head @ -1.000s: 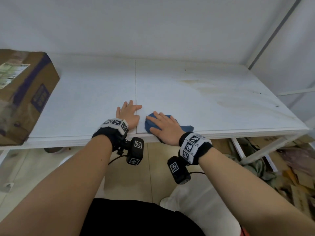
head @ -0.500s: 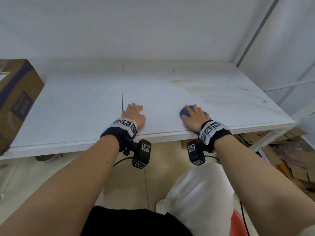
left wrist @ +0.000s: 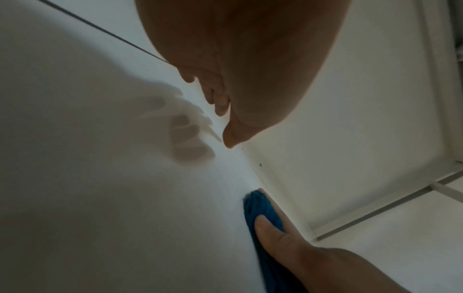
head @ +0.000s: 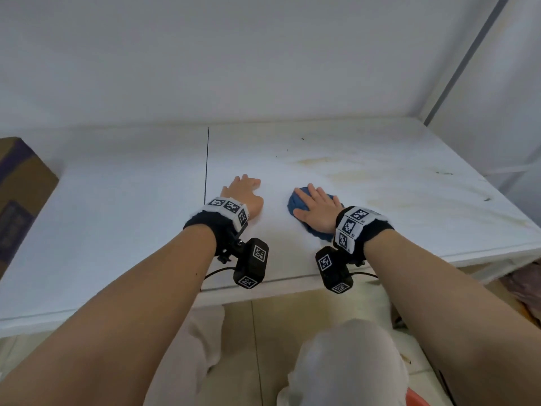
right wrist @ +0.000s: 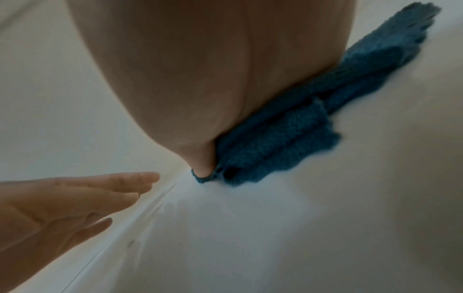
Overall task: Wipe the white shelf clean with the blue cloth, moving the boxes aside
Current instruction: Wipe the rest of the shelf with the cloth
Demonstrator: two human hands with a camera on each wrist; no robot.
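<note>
The white shelf (head: pixel 117 218) fills the middle of the head view, with a dark seam (head: pixel 207 159) running front to back. My right hand (head: pixel 317 205) lies flat with straight fingers on the crumpled blue cloth (head: pixel 295 200), right of the seam and well in from the front edge. The right wrist view shows the cloth (right wrist: pixel 288 134) bunched under the palm (right wrist: pixel 200 69). My left hand (head: pixel 244 190) rests flat on the bare shelf just right of the seam and holds nothing. A brown cardboard box (head: pixel 20 194) stands at the far left.
Yellowish stains (head: pixel 351 171) and dark specks mark the shelf to the right of the cloth. A white wall closes the back, and a grey upright (head: pixel 462 60) stands at the right rear corner. Tiled floor and my white-trousered knee (head: pixel 348 364) are below the front edge.
My right hand slid the cloth rightward from the seam along the front edge, then deeper onto the shelf. My left hand moved from left of the seam to its right and further in.
</note>
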